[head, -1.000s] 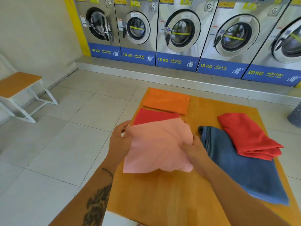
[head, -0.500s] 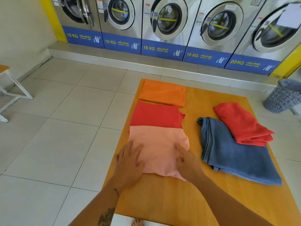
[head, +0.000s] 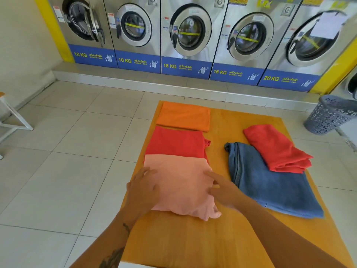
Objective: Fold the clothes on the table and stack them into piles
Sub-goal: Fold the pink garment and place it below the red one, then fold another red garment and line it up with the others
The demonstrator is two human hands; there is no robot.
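A folded pink cloth [head: 181, 182] lies on the left side of the wooden table [head: 241, 238], its far edge overlapping a folded red cloth [head: 173, 142]. Beyond that lies a folded orange cloth [head: 183, 117]. My left hand [head: 144, 188] rests flat on the pink cloth's left part, fingers spread. My right hand [head: 224, 190] lies flat on its right edge, fingers apart. To the right, blue jeans [head: 270, 182] are spread out, with a loosely folded red garment [head: 276, 147] on their far corner.
A row of front-loading washing machines [head: 189, 33] stands on a step behind the table. A grey perforated laundry basket [head: 330, 115] sits on the floor at the right. A white-framed bench [head: 11, 120] shows at the left edge. Pale tiled floor surrounds the table.
One second ago both hands held the pink cloth up above the table. It now lies flat next to the red cloth, and both hands have opened and press on it.
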